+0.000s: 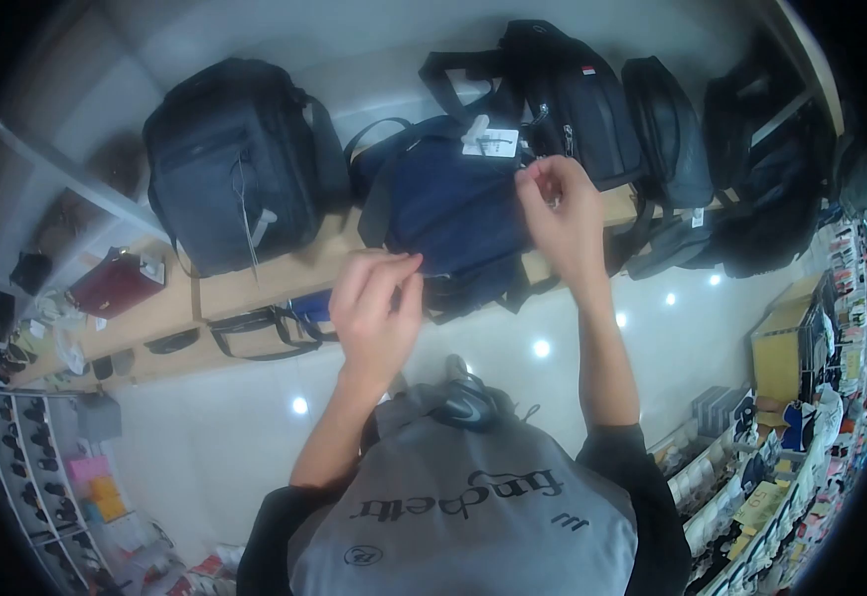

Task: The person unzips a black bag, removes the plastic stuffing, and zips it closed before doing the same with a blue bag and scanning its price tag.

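**Head view: both hands on the navy bag at the shelf**

My left hand (pixel 379 298) pinches the lower edge of the navy bag (pixel 453 214), fingers curled on the fabric near what looks like a zip line. My right hand (pixel 558 214) is closed on the bag's upper right corner, thumb and fingers gripping it just below the white tag (pixel 490 142). I judge the two opposite grips keep the fabric taut between them, so the panel stays flat and readable.

Bag location: on the wooden shelf (pixel 255 288), leaning toward me, its bottom edge hanging past the shelf lip. Its handle arcs up on the left side.

Neighbours:
- Big dark backpack (pixel 230 164) stands just beside it on the left, a cord dangling down its front.
- Black bag (pixel 568 94) sits behind and to the right, touching or nearly touching the navy one; can't tell which.
- More black bags (pixel 667 129) run along the shelf to the right.
- Maroon purse (pixel 116 283) lies well apart at far left.

The bags face outward, likely so fronts and tags show. Glossy floor (pixel 255 437) below, my shoe (pixel 468 397) under the shelf edge.
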`<state>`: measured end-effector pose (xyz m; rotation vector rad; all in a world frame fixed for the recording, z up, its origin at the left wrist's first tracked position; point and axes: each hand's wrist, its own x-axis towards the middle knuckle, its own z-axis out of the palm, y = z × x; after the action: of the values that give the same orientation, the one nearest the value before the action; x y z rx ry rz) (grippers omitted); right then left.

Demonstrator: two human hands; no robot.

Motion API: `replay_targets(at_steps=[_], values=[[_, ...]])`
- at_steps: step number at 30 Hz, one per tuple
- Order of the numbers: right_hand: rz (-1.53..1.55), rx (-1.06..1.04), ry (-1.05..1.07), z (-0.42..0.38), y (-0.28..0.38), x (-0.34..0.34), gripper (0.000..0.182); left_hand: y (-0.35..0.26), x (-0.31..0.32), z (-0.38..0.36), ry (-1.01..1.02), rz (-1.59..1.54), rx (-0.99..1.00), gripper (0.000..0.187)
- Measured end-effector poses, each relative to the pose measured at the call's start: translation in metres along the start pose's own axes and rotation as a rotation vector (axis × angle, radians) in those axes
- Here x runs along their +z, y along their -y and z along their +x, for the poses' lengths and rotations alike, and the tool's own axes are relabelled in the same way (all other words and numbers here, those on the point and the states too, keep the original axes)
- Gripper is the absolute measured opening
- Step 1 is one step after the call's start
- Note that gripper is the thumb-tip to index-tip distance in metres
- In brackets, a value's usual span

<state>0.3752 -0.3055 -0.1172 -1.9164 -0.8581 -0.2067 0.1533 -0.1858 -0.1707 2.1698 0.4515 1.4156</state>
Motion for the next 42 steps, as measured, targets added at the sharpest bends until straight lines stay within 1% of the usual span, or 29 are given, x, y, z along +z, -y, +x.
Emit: replay_targets(at_steps=[2,3,4,5,7,8,10,11,13,14,16,19,23,24,28,31,32,35,41,42], values=[[-0.080,-0.183,-0.136,-0.023,0.002,0.002,0.034,-0.002,-0.002,0.002,0.020,0.026,-0.020,0.023],[-0.058,-0.232,-0.083,-0.035,-0.002,-0.006,0.036,-0.003,-0.003,0.003,0.021,0.042,-0.031,0.023],[-0.065,-0.409,-0.003,-0.039,-0.003,-0.016,0.044,-0.004,-0.003,0.005,0.020,0.058,-0.045,0.023],[-0.072,-0.582,0.079,-0.041,0.000,-0.026,0.054,-0.006,-0.004,0.007,0.026,0.034,-0.083,0.023],[-0.240,-0.604,0.271,-0.049,0.015,-0.035,0.085,-0.010,-0.009,0.010,0.051,-0.018,-0.160,0.024],[-0.324,-0.632,0.315,-0.048,0.012,-0.033,0.099,-0.012,-0.011,0.011,0.079,-0.034,-0.163,0.023],[-0.399,-0.711,0.307,-0.043,0.007,-0.026,0.078,-0.013,-0.013,0.019,0.129,-0.063,-0.162,0.023],[-0.409,-0.753,0.298,-0.040,0.005,-0.025,0.068,-0.013,-0.016,0.024,0.182,-0.034,-0.062,0.021],[-0.411,-0.828,0.283,-0.030,0.001,-0.024,0.059,-0.011,-0.024,0.040,0.273,0.029,0.137,0.019],[-0.409,-0.867,0.276,-0.027,0.000,-0.024,0.055,-0.013,-0.028,0.048,0.317,0.068,0.183,0.019],[-0.375,-0.872,0.269,-0.024,0.011,-0.024,0.048,-0.017,-0.035,0.067,0.409,0.145,0.281,0.018],[-0.354,-0.890,0.257,-0.017,0.026,-0.027,0.041,-0.018,-0.026,0.103,0.500,0.079,0.128,0.017],[-0.354,-0.910,0.266,-0.013,0.034,-0.026,0.032,-0.013,-0.015,0.148,0.682,0.174,0.120,0.022],[-0.353,-0.907,0.262,-0.012,0.034,-0.025,0.030,-0.014,-0.010,0.153,0.690,0.234,0.101,0.019],[-0.346,-0.892,0.268,-0.010,0.034,-0.032,0.023,-0.015,0.000,0.157,0.501,0.267,0.187,0.016],[-0.372,-0.862,0.322,-0.012,0.047,-0.040,0.019,-0.013,0.005,0.164,0.365,0.351,0.163,0.016],[-0.389,-0.849,0.342,-0.013,0.052,-0.043,0.018,-0.014,0.005,0.166,0.351,0.359,0.129,0.016],[-0.429,-0.831,0.376,-0.015,0.058,-0.049,0.016,-0.013,0.007,0.168,0.349,0.315,0.124,0.017],[-0.386,-0.838,0.333,-0.015,0.049,-0.045,0.017,-0.012,0.003,0.166,0.351,0.296,0.129,0.018],[-0.355,-0.839,0.324,-0.014,0.047,-0.045,0.020,-0.011,0.003,0.166,0.349,0.294,0.134,0.018]])
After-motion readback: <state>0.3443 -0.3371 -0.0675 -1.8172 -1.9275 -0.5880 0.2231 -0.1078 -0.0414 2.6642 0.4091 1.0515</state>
